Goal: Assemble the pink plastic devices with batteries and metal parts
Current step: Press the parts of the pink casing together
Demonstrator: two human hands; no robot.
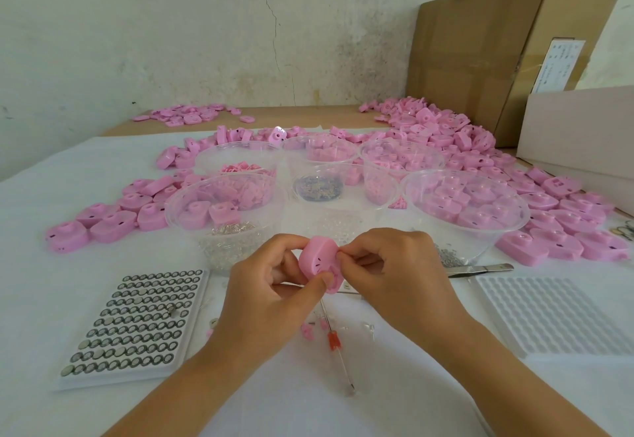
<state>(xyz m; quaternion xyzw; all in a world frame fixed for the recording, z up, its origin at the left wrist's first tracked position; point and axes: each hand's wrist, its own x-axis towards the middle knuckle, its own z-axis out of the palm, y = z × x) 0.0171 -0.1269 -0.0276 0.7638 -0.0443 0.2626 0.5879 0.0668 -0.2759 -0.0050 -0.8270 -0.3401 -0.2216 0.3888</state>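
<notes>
We hold the rounded pink plastic device [317, 261] on edge just above the white bench [308, 402], our left hand [271, 285] gripping its lower left side, our right hand [387, 272] pinching its right rim, likely the side worked next.

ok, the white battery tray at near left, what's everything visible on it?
The white rectangular plastic tray lies flat on the white table cover, near left, slightly skewed. Its grid of pockets holds rows of small silver button cells. A few show plain flat faces; most look dark-ringed.
</notes>
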